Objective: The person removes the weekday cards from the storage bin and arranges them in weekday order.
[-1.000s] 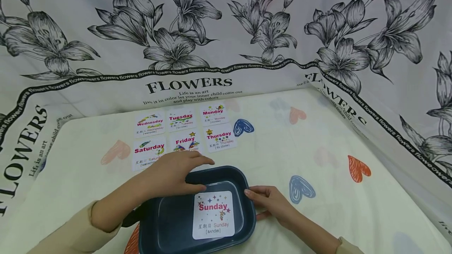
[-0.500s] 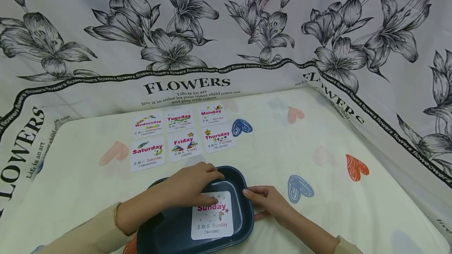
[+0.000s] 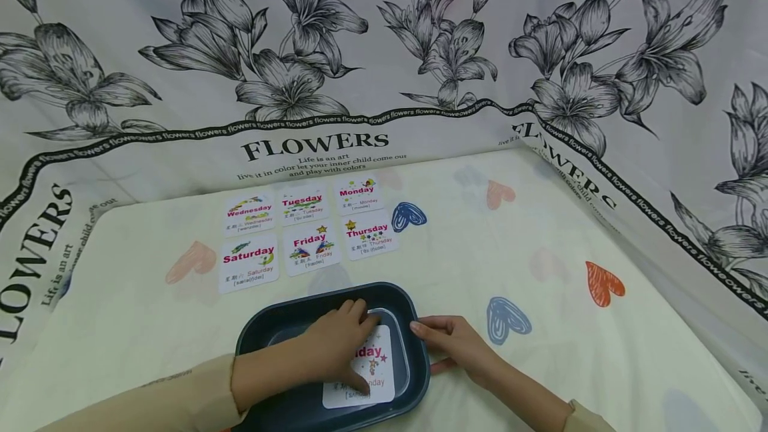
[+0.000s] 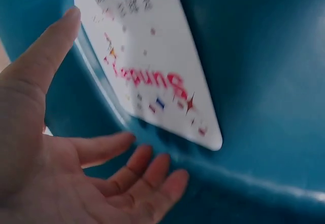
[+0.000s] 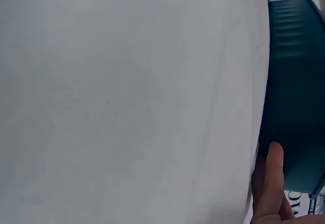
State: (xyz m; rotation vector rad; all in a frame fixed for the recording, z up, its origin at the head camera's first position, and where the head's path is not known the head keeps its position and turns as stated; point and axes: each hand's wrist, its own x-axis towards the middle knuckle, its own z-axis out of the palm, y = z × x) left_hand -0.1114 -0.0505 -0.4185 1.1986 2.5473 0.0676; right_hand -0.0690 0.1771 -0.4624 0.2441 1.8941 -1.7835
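Observation:
A white card printed "Sunday" (image 3: 379, 379) lies in a dark blue tray (image 3: 420, 369). Over the card is my left hand (image 3: 333, 345), partly covering its print in the head view. In the left wrist view the thumb (image 4: 60, 43) of that hand is at one edge of the card, while the loosely bent fingers lie off another edge; I cannot tell whether they touch it. My right hand (image 3: 459, 345) holds the tray's right side, thumb at the rim and other fingers lower on the outer wall.
Beyond the tray, two rows of weekday cards lie on the cream, heart-printed cloth (image 3: 456, 265), including Saturday (image 3: 249, 262), Friday (image 3: 312, 251) and Thursday (image 3: 371, 237). A flower-printed curtain (image 3: 408, 72) hangs behind the table.
My left hand has moved right and down from the tray's far rim to over the Sunday card. The Friday and Saturday cards are now uncovered. My right hand stays at the tray's side.

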